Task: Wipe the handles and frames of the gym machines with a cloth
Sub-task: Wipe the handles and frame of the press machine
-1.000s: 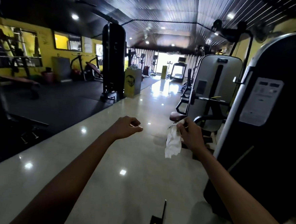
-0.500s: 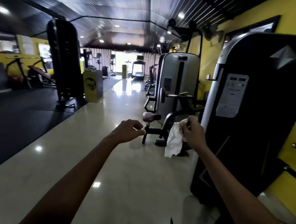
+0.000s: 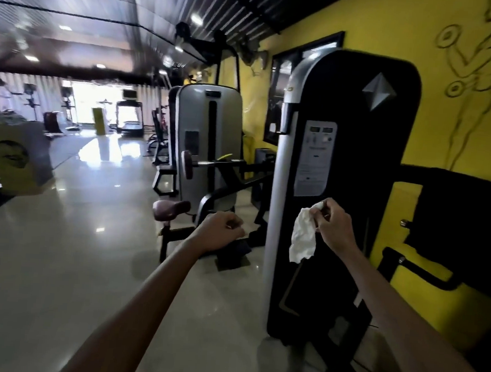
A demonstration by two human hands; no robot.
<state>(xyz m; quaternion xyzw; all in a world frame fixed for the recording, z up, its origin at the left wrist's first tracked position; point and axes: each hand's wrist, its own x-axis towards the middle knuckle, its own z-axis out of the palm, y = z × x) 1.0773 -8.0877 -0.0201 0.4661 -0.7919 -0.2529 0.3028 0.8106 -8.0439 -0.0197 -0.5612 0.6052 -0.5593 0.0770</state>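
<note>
My right hand (image 3: 334,225) pinches a crumpled white cloth (image 3: 303,237), which hangs down in front of a tall black gym machine (image 3: 353,164) with a silver front edge and a white instruction label. The cloth hangs just before the machine's lower panel; I cannot tell if it touches. My left hand (image 3: 220,232) is held out to the left of that machine, fingers curled into a loose fist and holding nothing. Behind it stands a grey machine (image 3: 209,142) with a maroon seat (image 3: 171,209).
A yellow wall (image 3: 461,113) with a line drawing runs along the right, with black padded arms (image 3: 454,218) sticking out from the near machine. Glossy pale floor (image 3: 59,260) stretches left and ahead. A yellow bin (image 3: 16,158) stands at the left; treadmills are far back.
The view has swung right and closer to the black machine, which now fills the right half. My right hand with the cloth has risen toward its label panel. The left hand stays curled.
</note>
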